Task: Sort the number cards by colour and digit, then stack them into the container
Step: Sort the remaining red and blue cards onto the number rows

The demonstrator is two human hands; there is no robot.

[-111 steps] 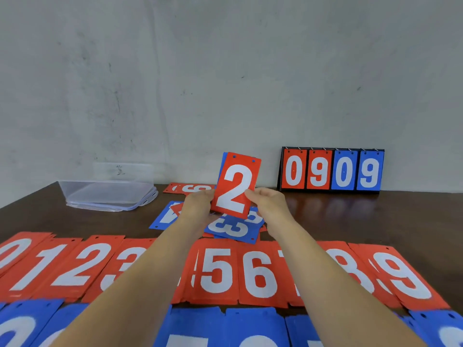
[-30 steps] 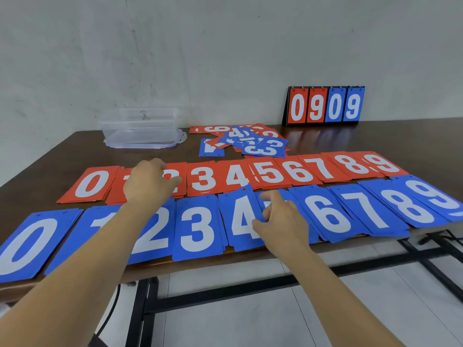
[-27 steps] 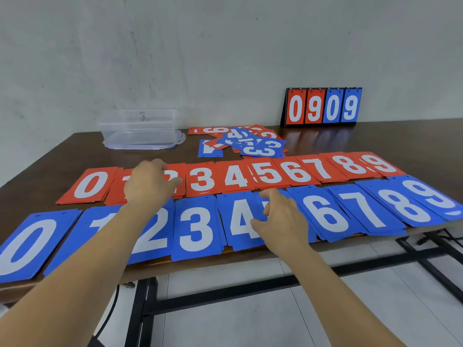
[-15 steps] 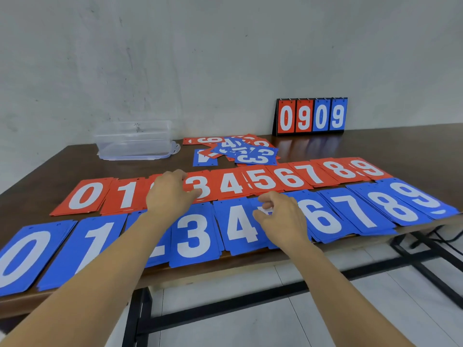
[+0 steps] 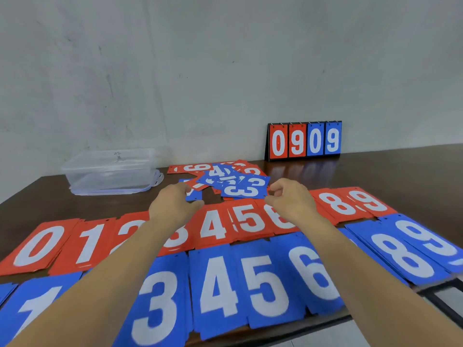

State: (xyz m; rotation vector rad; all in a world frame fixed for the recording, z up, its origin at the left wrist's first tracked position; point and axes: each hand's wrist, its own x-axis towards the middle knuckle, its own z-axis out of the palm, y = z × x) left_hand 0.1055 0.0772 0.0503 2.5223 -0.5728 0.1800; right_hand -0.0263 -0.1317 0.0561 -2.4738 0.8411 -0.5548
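Both hands reach over the red row (image 5: 250, 219) to the near edge of the unsorted card pile (image 5: 225, 176). Left hand (image 5: 175, 204): fingers curled at a blue card corner on the pile's left, can't tell if pinched or only touched. Right hand (image 5: 290, 201): fingers loosely curled, thumb and forefinger apart, holding nothing, just beside the top blue 3 card (image 5: 244, 190). Blue row (image 5: 263, 281) lies in digit order along the near edge of the surface (image 5: 400, 171). Clear plastic container (image 5: 110, 171) back left, apart from the pile. Flip scoreboard (image 5: 304, 141) reads 0909 at the wall.
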